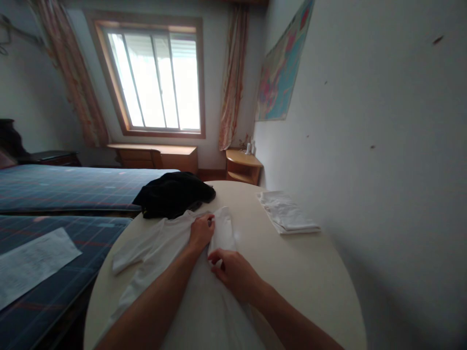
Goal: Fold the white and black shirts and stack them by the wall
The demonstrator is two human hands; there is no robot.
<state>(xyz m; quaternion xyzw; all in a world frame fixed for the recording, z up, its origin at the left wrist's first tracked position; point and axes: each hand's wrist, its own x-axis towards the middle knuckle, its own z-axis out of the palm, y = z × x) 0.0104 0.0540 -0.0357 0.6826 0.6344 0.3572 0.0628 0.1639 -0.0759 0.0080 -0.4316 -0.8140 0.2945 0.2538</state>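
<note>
A white T-shirt (197,311) lies spread over the near part of the round table, one sleeve stretched out to the left and its right side folded inward. Near the top of the shirt, my left hand (202,231) has its fingers curled closed on the cloth beside the fold. Lower down and to the right, my right hand (235,272) pinches the fold's edge between thumb and fingers. My forearms hide part of the shirt. Just beyond it sits a bunched black garment (173,194).
A folded white cloth (288,214) rests at the right of the cream round table (310,277), close to the wall. Beds with blue plaid covers (91,187) stand at left, a printed sheet (40,262) on the nearer one. A desk (178,154) stands below the window.
</note>
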